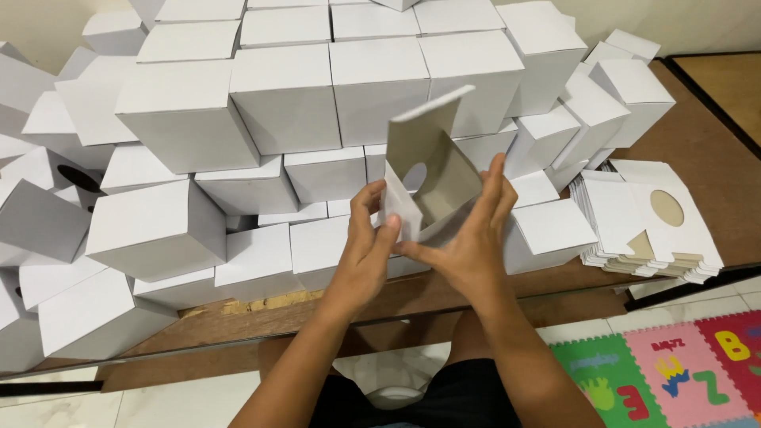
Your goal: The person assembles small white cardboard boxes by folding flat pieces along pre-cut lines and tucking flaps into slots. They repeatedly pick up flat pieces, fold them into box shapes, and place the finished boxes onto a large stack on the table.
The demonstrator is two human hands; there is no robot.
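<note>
Both hands, the left hand (366, 238) and right hand (468, 238), gripped a half-folded white box (428, 178) from opposite sides, steadying its open flaps before the stacked boxes (277, 103).

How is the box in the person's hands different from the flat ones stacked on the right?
The half-folded box, held by the left hand and right hand, stands opened up with its grey inside showing; the flat stack lies unfolded on the table. The held one is single, the stack many. Both are white card with a round hole.
</note>
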